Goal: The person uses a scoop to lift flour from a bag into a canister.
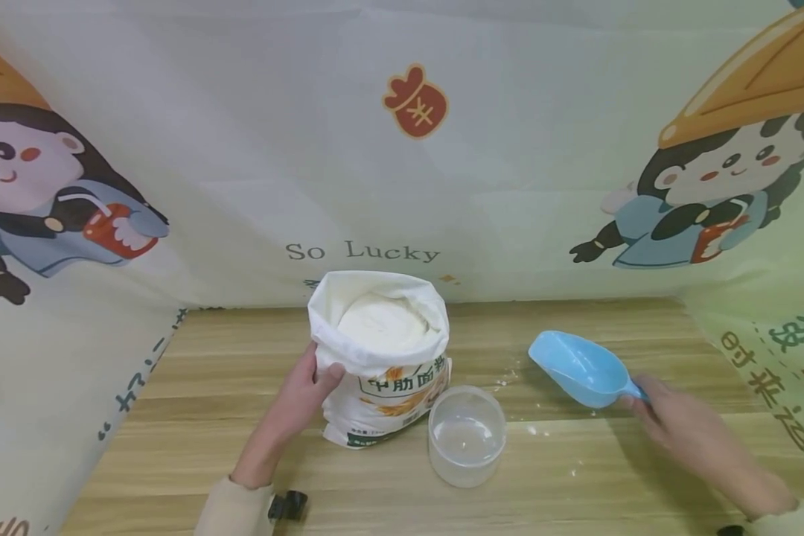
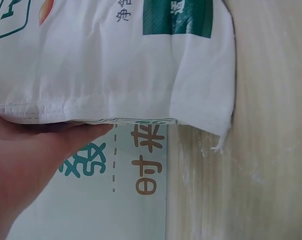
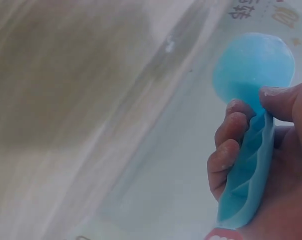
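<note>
In the head view, a white flour bag (image 1: 388, 394) stands upright with its top rolled outward and white flour (image 1: 383, 323) showing inside. My left hand (image 1: 301, 402) grips its left side, thumb at the front; in the left wrist view that hand (image 2: 35, 155) lies along the bag's edge, and some fingers are hidden. Off to the right, a light blue scoop (image 1: 581, 370) is held by its handle in my right hand (image 1: 686, 432). The right wrist view shows fingers with white powder curled round the ridged handle (image 3: 247, 175). A clear round tub (image 1: 467, 439) stands beside the bag, between both hands.
Bits of spilled flour (image 1: 532, 430) dot the wooden tabletop (image 1: 368, 499) right of the tub. A printed cloth (image 1: 509, 171) walls the back and both sides. A small black object (image 1: 288, 505) is by the left sleeve (image 1: 236, 509).
</note>
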### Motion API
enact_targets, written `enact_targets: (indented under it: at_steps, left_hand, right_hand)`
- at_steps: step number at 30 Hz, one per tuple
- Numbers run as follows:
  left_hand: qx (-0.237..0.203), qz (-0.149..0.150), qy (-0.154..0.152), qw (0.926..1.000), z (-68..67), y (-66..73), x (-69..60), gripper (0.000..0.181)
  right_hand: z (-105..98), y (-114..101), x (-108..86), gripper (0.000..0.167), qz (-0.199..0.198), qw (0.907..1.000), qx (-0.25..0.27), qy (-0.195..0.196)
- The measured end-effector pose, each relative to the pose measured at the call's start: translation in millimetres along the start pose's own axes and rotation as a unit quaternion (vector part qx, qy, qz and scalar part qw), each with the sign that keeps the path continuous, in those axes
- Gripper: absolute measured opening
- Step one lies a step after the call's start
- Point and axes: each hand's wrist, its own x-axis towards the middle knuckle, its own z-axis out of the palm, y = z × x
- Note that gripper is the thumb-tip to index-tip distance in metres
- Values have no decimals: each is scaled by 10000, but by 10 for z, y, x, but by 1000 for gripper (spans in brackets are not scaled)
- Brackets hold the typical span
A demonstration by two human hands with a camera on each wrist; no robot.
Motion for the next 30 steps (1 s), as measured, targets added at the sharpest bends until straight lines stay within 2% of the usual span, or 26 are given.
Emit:
enact_targets:
  at_steps: [6, 11, 16, 18, 22, 25, 30]
  left_hand:
    - [-230, -15, -203, 9995, -6, 17, 36, 65]
    - [-299, 146, -277, 9991, 30, 13, 27, 67]
    - [-278, 277, -244, 9989, 89, 30, 13, 71]
    - [-279, 216, -164, 9992, 122, 46, 9, 70]
    - [-407, 38, -29, 9992, 166, 73, -2, 67]
    - [-490, 18, -2, 9988, 179, 78, -9, 66]
    - [-527, 55, -46, 9986, 186, 73, -10, 61]
  right_hand:
    - [-175, -165, 45, 24, -26, 9999, 7, 99]
    - [-349, -364, 113, 22, -573, 9953, -253, 743]
    - [-559, -598, 213, 25, -884, 9906, -362, 977]
    - [-646, -688, 266, 26, -1133, 9862, -399, 1141]
    - [-831, -883, 410, 28, -1802, 9707, -564, 1485]
    - [-974, -1059, 528, 35, -2059, 9644, -700, 1507]
    - [-1131, -1365, 676, 57, -2154, 9637, -908, 1289]
